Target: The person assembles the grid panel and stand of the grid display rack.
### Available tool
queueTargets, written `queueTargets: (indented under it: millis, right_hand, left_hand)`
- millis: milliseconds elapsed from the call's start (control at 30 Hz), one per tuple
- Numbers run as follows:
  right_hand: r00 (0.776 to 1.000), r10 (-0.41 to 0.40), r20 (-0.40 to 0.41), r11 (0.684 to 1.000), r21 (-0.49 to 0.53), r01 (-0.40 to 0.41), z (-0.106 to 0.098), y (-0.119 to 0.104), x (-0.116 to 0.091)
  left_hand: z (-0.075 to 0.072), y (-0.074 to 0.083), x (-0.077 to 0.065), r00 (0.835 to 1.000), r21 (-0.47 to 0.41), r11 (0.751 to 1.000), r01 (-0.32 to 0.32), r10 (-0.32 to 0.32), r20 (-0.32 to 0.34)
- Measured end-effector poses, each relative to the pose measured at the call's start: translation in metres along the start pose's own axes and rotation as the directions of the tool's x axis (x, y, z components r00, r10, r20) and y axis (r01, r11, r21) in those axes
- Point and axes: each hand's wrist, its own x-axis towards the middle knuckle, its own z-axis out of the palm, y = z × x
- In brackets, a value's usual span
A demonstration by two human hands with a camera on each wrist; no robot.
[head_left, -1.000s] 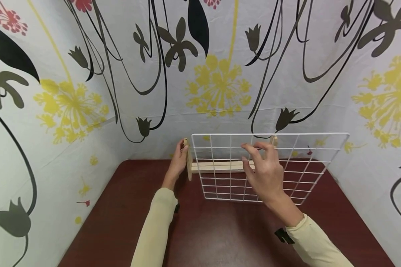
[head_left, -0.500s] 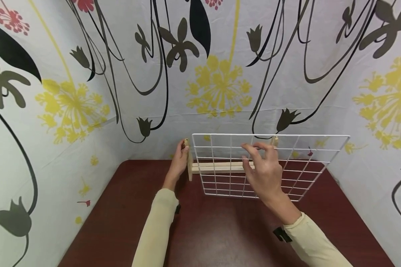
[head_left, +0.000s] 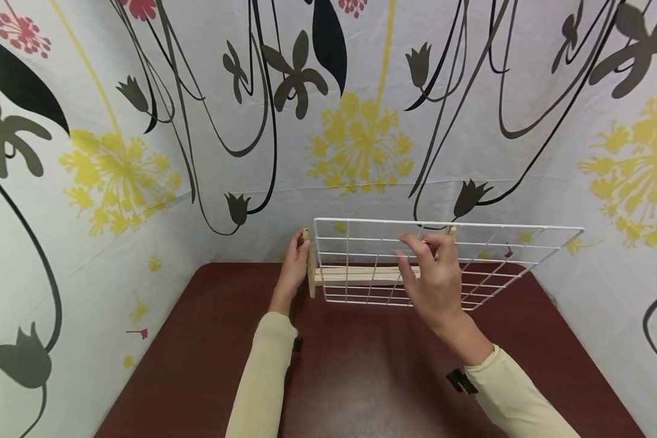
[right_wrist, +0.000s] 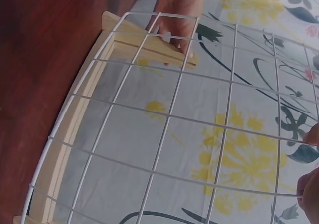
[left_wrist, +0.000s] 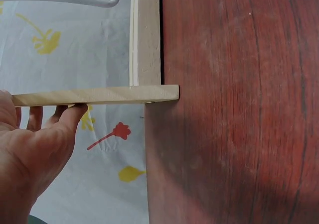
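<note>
A pale wooden frame point(head_left: 361, 273), with a long bar between two short uprights, stands at the back of the table. My left hand point(head_left: 292, 267) grips its left upright point(left_wrist: 99, 94), fingers on the outer side in the left wrist view. In front of the frame, a white wire grid panel point(head_left: 383, 221) is held tilted by my right hand point(head_left: 437, 283), with thumb and fingers at its wires. Those fingers point(right_wrist: 310, 184) show only at the edge of the right wrist view, where the grid point(right_wrist: 169, 116) overlaps the frame. The right upright is mostly hidden behind the right hand.
A dark red-brown wooden table point(head_left: 361, 365) lies under both arms. White cloth point(head_left: 361, 79) printed with flowers and stems hangs behind the table and along both sides.
The grid's lower edge has swung up and toward the back, while its right end now reaches a little farther right. My left hand keeps its hold on the upright.
</note>
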Motion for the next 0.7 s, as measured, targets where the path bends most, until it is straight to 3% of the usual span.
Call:
queueTargets:
  millis: [233,500,700]
  right_hand:
    - [1.0,-0.01,0.029,0.999,0.046,0.009,0.003,-0.001,0.015]
    - [0.999,-0.046,-0.006,0.996,0.08,0.046,0.01,-0.013,0.042]
    - [0.995,-0.077,-0.058,0.994,0.078,0.082,0.01,-0.018,0.059]
  left_hand:
    - [-0.001,-0.001,0.002,1.0,-0.019,1.0,-0.006,0.006,0.01]
    - [-0.004,-0.002,0.0,1.0,-0.02,1.0,0.012,-0.012,-0.017]
    - [-0.001,-0.001,0.002,1.0,-0.04,0.999,0.003,-0.003,-0.002]
